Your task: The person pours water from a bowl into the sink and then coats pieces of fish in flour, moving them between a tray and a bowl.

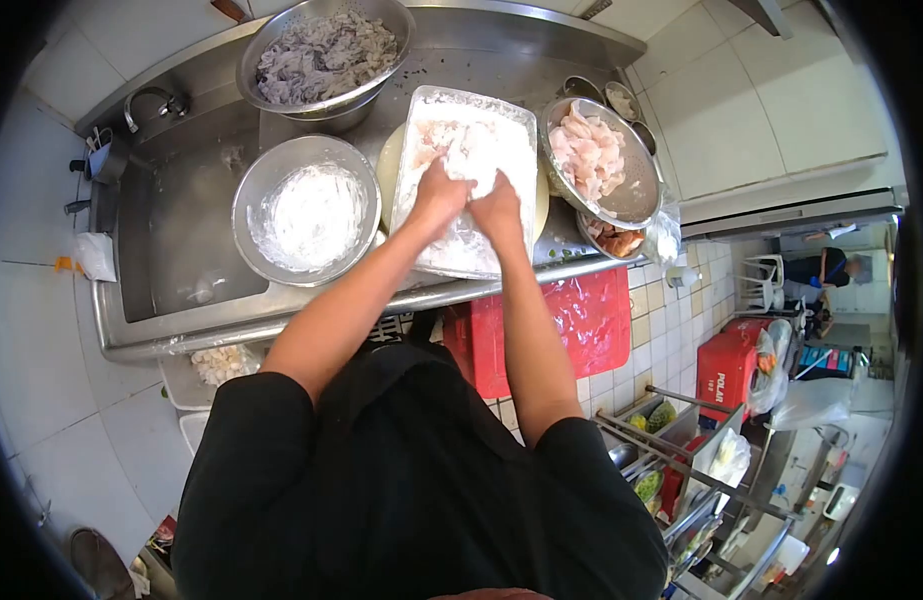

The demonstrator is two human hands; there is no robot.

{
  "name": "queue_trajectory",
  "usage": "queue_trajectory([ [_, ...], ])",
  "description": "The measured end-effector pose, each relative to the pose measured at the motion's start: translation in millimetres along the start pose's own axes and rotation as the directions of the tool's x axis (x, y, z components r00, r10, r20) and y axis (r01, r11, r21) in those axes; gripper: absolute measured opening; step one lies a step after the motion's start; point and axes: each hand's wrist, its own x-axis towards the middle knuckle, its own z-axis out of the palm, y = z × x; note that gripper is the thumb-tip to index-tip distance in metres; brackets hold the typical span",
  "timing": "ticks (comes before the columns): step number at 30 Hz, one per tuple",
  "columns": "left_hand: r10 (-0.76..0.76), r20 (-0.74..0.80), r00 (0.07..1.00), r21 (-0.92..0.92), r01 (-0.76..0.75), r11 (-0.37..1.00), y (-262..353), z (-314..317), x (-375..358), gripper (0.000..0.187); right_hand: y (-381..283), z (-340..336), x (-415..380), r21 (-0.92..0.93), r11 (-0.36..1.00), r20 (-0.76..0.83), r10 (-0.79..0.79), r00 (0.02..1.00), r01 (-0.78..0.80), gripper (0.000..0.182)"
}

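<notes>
Both my hands are down in a metal tray of white, flour-like powder. My left hand is in the middle of the tray, its fingers largely sunk in the powder. Close beside it, my right hand also reaches into the powder, and its fingertips are hidden. Pale pink raw pieces, partly coated, lie at the tray's upper left. A bowl with a white powdery layer stands to the left. On the right, a metal bowl holds pale raw meat slices.
A large bowl of greyish shredded food stands at the back. The sink and its faucet are at the left. Below the counter edge is a red crate. A shelf rack stands behind right; another person is far off.
</notes>
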Motion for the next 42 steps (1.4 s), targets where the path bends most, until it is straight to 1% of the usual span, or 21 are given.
queue_trajectory([
  [3,-0.084,0.187,0.979,0.411,0.000,0.912,36.4,-19.5,36.7,0.076,-29.6,-28.1,16.2,-0.081,0.996,0.050,0.050,0.997,-0.046,0.057],
  [6,-0.063,0.011,0.998,0.734,0.035,0.678,31.9,-16.1,59.9,0.089,-16.7,-23.3,26.7,0.100,0.995,0.069,0.014,0.997,-0.021,0.063],
  [7,-0.084,0.002,0.996,0.729,0.056,0.682,26.8,-14.7,62.8,0.094,-5.5,-15.9,31.4,0.175,0.985,0.089,-0.007,0.996,-0.008,0.067],
  [9,-0.132,-0.013,0.991,0.719,0.101,0.688,15.7,-10.2,63.5,0.103,15.8,13.0,34.7,0.475,0.877,0.121,0.020,0.992,-0.076,0.079],
  [10,-0.137,-0.040,0.990,0.643,0.130,0.754,13.7,-7.0,57.9,0.106,23.0,25.0,35.0,0.588,0.805,0.136,0.007,0.991,-0.087,0.081],
  [11,-0.168,0.027,0.985,0.514,0.131,0.848,13.7,-7.8,54.7,0.107,30.4,33.0,37.8,0.689,0.718,0.148,-0.009,0.989,-0.097,0.083],
  [13,-0.196,0.168,0.966,0.222,0.157,0.962,13.3,-13.0,50.5,0.110,26.1,32.1,33.2,0.661,0.734,0.195,0.031,0.980,-0.155,0.085],
  [14,-0.218,0.170,0.961,0.182,0.187,0.965,14.4,-13.8,49.8,0.111,24.0,30.4,30.8,0.646,0.745,0.202,0.043,0.978,-0.167,0.084],
  [17,-0.205,0.106,0.973,0.110,0.193,0.975,6.8,-12.9,42.3,0.092,14.1,14.4,28.5,0.575,0.803,0.223,0.032,0.974,-0.158,0.076],
  [20,-0.130,0.209,0.969,-0.026,0.138,0.990,20.4,-18.3,30.7,0.070,-10.5,-20.4,26.9,0.403,0.911,0.211,0.001,0.977,-0.088,0.065],
  [23,-0.191,0.049,0.980,0.118,0.184,0.976,34.0,-22.8,35.8,0.050,-12.2,-34.5,34.9,0.248,0.968,0.120,-0.011,0.993,-0.019,0.054],
  [24,-0.083,0.057,0.995,0.170,0.072,0.983,32.6,-24.0,42.1,0.046,-12.7,-37.2,38.5,0.213,0.977,0.083,-0.021,0.996,0.002,0.054],
  [26,-0.010,0.042,0.999,0.347,-0.005,0.938,30.5,-28.2,55.7,0.041,-15.8,-44.1,47.9,0.126,0.992,0.061,0.022,0.998,-0.030,0.054],
  [27,0.026,0.042,0.999,0.432,-0.042,0.901,34.8,-29.4,58.7,0.039,-18.4,-44.7,50.3,0.097,0.995,0.027,-0.026,0.999,0.024,0.054],
  [29,-0.028,0.082,0.996,0.394,-0.006,0.919,42.0,-29.2,67.7,0.039,-20.7,-47.1,55.9,0.030,0.992,-0.044,-0.124,0.991,0.125,0.053],
  [30,-0.030,0.100,0.995,0.406,-0.013,0.914,49.0,-27.6,67.5,0.038,-26.1,-46.3,56.9,0.102,0.983,-0.078,-0.143,0.987,0.150,0.054],
  [33,-0.083,0.167,0.983,0.442,0.000,0.897,73.3,-25.6,54.2,0.043,-43.5,-52.8,52.2,0.059,0.998,0.052,0.015,0.999,-0.018,0.053],
  [35,-0.098,0.248,0.964,0.434,-0.020,0.900,89.0,-26.5,45.7,0.047,-40.6,-49.4,57.1,0.035,0.999,0.065,-0.019,0.998,0.017,0.053],
  [36,-0.075,0.232,0.970,0.490,-0.050,0.871,82.0,-26.8,54.3,0.047,-36.5,-46.8,59.9,0.022,0.999,0.072,-0.035,0.997,0.033,0.053],
  [39,-0.007,0.159,0.987,0.652,-0.100,0.751,59.1,-28.1,77.5,0.049,-22.5,-34.3,67.3,-0.115,0.978,-0.112,-0.186,0.976,0.173,0.050],
  [42,0.042,0.074,0.996,0.787,-0.084,0.611,62.5,-26.0,71.9,0.048,-30.6,-28.1,65.0,-0.145,0.983,-0.173,-0.136,0.975,0.111,0.051],
])
